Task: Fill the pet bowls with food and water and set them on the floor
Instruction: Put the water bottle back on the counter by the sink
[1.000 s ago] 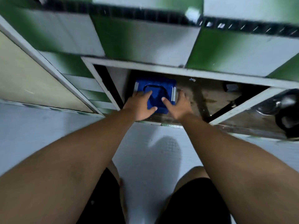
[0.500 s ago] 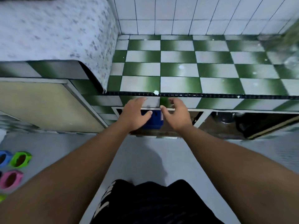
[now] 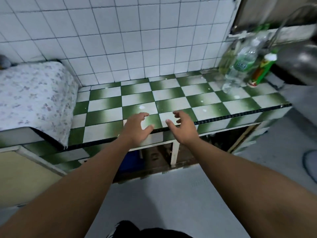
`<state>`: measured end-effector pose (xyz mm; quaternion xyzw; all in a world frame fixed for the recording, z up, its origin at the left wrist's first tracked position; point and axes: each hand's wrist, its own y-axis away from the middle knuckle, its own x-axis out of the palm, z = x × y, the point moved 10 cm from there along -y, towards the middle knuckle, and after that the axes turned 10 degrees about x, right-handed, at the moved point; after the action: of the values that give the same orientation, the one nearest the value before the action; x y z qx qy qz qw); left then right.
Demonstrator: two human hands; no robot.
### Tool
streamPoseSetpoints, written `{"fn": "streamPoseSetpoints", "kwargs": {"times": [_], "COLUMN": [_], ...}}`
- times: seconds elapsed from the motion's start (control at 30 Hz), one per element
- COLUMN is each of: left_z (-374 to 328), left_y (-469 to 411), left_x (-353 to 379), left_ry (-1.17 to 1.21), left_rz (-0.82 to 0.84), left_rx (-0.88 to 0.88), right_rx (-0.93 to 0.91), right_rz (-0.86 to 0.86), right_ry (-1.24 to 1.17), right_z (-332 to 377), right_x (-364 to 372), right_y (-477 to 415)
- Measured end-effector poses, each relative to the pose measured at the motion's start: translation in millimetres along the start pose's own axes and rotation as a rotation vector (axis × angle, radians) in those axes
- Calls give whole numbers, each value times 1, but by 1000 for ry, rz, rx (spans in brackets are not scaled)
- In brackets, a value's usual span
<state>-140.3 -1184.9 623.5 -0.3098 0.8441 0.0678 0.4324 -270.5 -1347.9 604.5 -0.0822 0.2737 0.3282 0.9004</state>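
Head view: both hands empty above the bench edge, blue container left in the cupboard

Head camera shows the blue container [image 3: 131, 159] sitting low in the open cupboard [image 3: 159, 157] under the bench [image 3: 171, 93], mostly hidden behind my left forearm; I judge it holds the pet food or the bowls, but I cannot tell which, and no bowl is in sight. It rests there because I am not carrying it. My left hand [image 3: 135, 128] and right hand [image 3: 181, 127] hover side by side over the front edge of the green-and-white checkered top, fingers [image 3: 145, 115] spread and slightly curled, gripping nothing. They are held level and near each other, which reads to me as a ready stance for steadying myself or reaching again. Farther out, a clear water bottle [image 3: 240, 69] stands at the bench's far right corner beside a green bottle [image 3: 260, 71], close to the metal sink [image 3: 298, 66], handy for the water part of the task. A flowered cloth [image 3: 32, 93] covers the raised surface at left.

Against a second ago, my hands have left the blue container, which they were then touching inside the cupboard, and my view has risen from the cupboard to the bench top. The container stays where it was.
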Motion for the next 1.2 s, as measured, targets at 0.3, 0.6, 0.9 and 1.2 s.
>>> {"fn": "streamPoseSetpoints", "kwargs": {"times": [0.3, 0.6, 0.9, 1.2], "left_z": [-69, -126, -157, -174], "left_y": [-108, -269, -401, -480], "left_x": [93, 190, 266, 342], "left_ry": [203, 329, 390, 465], "left_rz": [146, 312, 462, 539], "left_rx": [74, 170, 114, 21], "right_rx": [136, 250, 258, 210], "right_rz": [-213, -405, -536, -343], "right_ry": [-90, -113, -206, -339], "right_z": [-48, -93, -116, -141], "right_x": [-132, -237, -317, -343], "right_y": [-62, -176, -287, -391]}}
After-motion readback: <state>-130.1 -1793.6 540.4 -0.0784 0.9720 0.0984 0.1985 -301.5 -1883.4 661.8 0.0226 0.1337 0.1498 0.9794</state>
